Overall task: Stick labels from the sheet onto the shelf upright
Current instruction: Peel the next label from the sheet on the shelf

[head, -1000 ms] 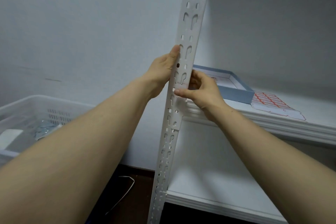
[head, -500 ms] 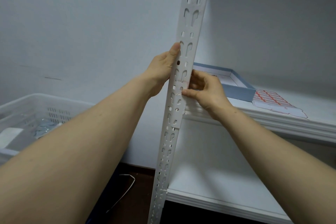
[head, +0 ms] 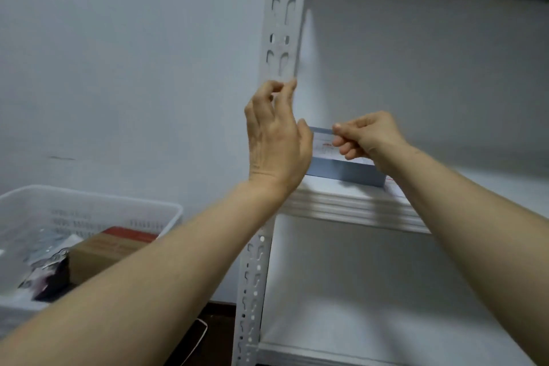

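The white slotted shelf upright (head: 282, 24) runs from the top of the view down to the floor. My left hand (head: 276, 140) is raised in front of it, and its thumb and fingertips are bunched together against the upright's face. Whether they hold anything is unclear. My right hand (head: 365, 137) hovers to the right of the upright, above the blue box, fingers curled and thumb against forefinger, with nothing visible in them. Only a corner of the red-lined label sheet (head: 393, 187) shows on the shelf, behind my right forearm.
A shallow blue box (head: 344, 171) sits on the middle shelf board (head: 341, 205). A lower shelf board (head: 386, 321) is below. At the left stands a white plastic basket (head: 89, 211) holding a cardboard box (head: 110, 249) and dark items. The wall is behind.
My left hand let go of the upright's edge and moved up in front of it. My right hand came off the upright and drew back to the right. The view tilted up.
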Demonstrator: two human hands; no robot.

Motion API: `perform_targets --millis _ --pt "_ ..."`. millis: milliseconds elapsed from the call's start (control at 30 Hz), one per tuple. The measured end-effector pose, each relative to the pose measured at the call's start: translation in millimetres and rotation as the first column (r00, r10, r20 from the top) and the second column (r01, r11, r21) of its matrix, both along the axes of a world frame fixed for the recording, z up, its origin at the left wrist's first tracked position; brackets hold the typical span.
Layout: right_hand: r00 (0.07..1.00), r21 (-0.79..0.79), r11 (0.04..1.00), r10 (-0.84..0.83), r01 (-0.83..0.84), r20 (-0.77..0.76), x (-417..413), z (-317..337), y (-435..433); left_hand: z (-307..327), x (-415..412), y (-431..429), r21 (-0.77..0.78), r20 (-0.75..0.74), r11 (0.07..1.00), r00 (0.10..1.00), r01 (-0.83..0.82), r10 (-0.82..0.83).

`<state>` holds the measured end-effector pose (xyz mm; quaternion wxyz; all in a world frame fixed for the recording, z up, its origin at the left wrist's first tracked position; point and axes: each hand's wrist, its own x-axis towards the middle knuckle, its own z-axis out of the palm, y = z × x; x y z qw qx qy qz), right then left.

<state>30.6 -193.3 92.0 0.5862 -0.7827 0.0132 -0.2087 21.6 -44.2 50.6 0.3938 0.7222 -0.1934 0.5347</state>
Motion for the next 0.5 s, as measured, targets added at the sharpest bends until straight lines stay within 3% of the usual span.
perform_targets --millis 67,200,267,400,500 --pt "0.999 -0.055 0.998 -0.029 0.027 -0.04 4 1 -11 6 5 -8 0.119 0.059 0.991 0.995 0.069 -0.076" --pt "0.992 -0.129 0.988 -0.094 0.082 -0.089 11 1 -27 18 13 -22 0.338 0.032 0.933 0.99 0.122 -0.141" --pt "0.992 -0.085 0.994 -0.081 0.073 -0.093 14 2 -34 21 16 -29 0.43 -0.006 0.891 0.987 0.147 -0.16" --pt "0.994 0.104 0.994 0.054 -0.043 -0.1 18 3 -42 28 22 -41 0.381 -0.33 0.901 0.941 0.207 -0.076" --pt "0.988 0.227 0.97 0.114 -0.088 -0.107 19 4 -47 31 24 -45 0.261 -0.454 0.937 0.886 0.233 -0.094"
